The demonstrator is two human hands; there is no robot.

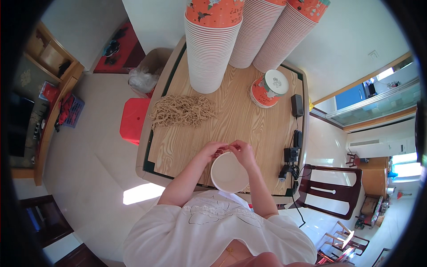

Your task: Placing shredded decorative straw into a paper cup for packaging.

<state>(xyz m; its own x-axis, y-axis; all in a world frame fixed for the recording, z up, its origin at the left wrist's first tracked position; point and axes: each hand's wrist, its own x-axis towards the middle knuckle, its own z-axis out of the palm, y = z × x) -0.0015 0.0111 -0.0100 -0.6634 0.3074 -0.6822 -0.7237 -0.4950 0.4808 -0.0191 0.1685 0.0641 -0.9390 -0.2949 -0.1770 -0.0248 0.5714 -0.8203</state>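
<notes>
A paper bucket [230,174] with a white inside stands at the table's near edge, its mouth tilted toward me. At its far rim, my left hand [215,150] and my right hand [243,153] meet with fingers pinched together. What lies between the fingertips is too small to make out. Beyond my left hand lies a tangled heap of tan paper cord [182,110]. Farther right sits an orange printed bucket [263,92] turned bottom up, its pale round base [276,82] showing.
Tall nested stacks of paper buckets [209,55] rise at the table's [240,120] far side. Black power adapters [296,106] and cables [291,169] line the right edge. A red stool [134,120] stands left, a dark wooden chair [331,190] right. A bin [158,60] is behind the stool.
</notes>
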